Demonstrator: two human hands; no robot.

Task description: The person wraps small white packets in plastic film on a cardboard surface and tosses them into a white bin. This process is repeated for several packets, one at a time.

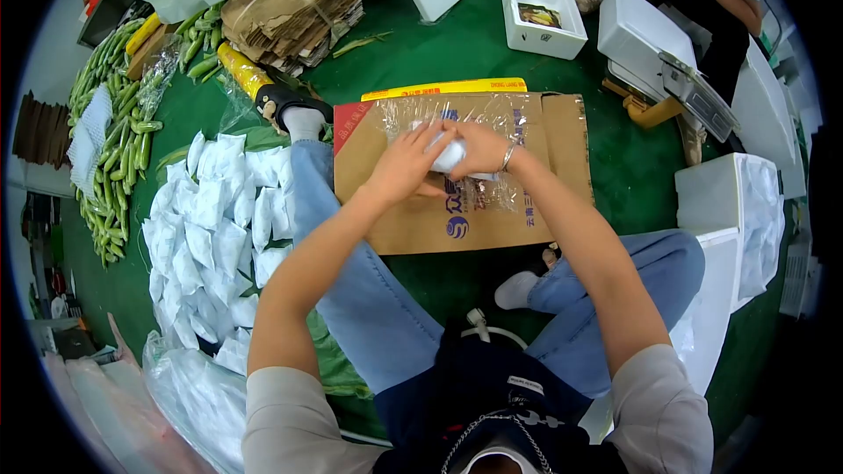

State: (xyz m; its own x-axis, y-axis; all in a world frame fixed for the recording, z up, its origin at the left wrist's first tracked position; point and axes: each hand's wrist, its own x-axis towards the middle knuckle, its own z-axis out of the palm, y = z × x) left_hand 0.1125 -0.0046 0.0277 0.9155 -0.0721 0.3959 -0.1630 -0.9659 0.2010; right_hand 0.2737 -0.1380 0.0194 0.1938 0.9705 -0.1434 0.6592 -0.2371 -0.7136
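A flattened cardboard box (404, 226) with a red corner and purple print lies on the floor between my legs. Clear plastic wrap (502, 121) is spread over its upper part. My left hand (406, 162) and my right hand (479, 149) meet above the wrap, fingers curled around a small white bundle (450, 155). The bundle shows between the two hands, and the fingers partly hide it. Under the far edge of the cardboard, a yellow printed strip (439, 88) sticks out.
White packs (206, 228) are heaped at the left, beyond them long green vegetables (118, 158). Stacked cardboard (290, 13) lies at the far left. Foam boxes (562, 42) stand at the far right, near a seated person (729, 4) and a scale (698, 96).
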